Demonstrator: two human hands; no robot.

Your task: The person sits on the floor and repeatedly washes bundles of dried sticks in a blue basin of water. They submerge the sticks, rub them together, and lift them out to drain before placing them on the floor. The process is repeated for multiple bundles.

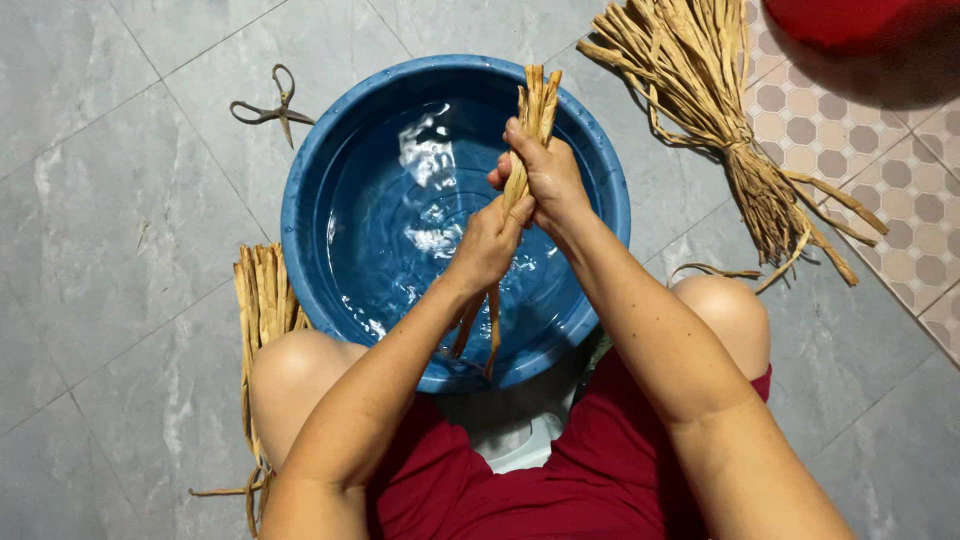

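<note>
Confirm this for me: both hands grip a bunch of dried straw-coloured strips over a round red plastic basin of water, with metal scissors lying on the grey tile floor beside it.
Not quite: the round plastic basin is blue, not red, as the head view shows. Otherwise it holds: the left hand and right hand grip the bunch of dried straw-coloured strips over its water, and the metal scissors lie on the grey tile floor beside it.
</note>
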